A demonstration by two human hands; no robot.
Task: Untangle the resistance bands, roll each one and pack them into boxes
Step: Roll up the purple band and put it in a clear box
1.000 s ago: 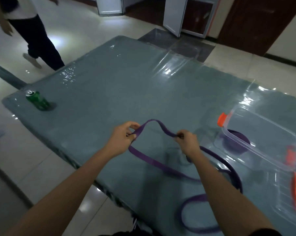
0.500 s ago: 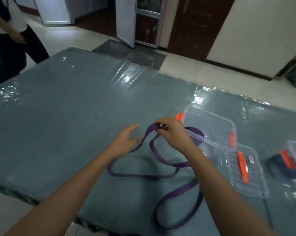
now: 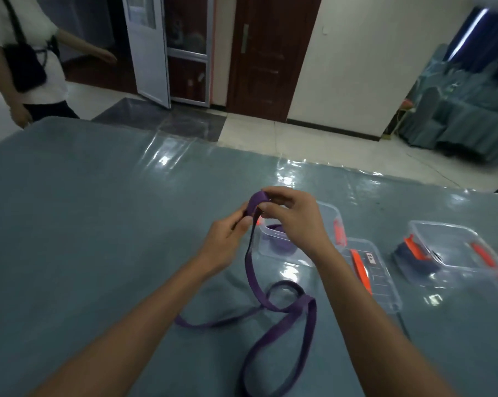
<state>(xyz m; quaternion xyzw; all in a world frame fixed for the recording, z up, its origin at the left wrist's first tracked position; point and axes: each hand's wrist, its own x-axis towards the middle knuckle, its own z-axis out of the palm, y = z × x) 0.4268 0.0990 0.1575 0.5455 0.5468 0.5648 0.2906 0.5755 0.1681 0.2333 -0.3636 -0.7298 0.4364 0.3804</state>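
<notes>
Flat purple elastic resistance band: folded end raised above table, pinched between left hand thumb and fingers, right hand fingertips curled over fold; rest trails looped on grey-blue plastic-covered table.

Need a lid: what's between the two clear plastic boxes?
A clear plastic lid with orange clips lies flat between them, shown in the head view.

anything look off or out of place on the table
Only the purple band: it lies on the table in crossed, twisted loops, its top pinched by the left hand and right hand. Nothing looks spilled or broken.
</notes>
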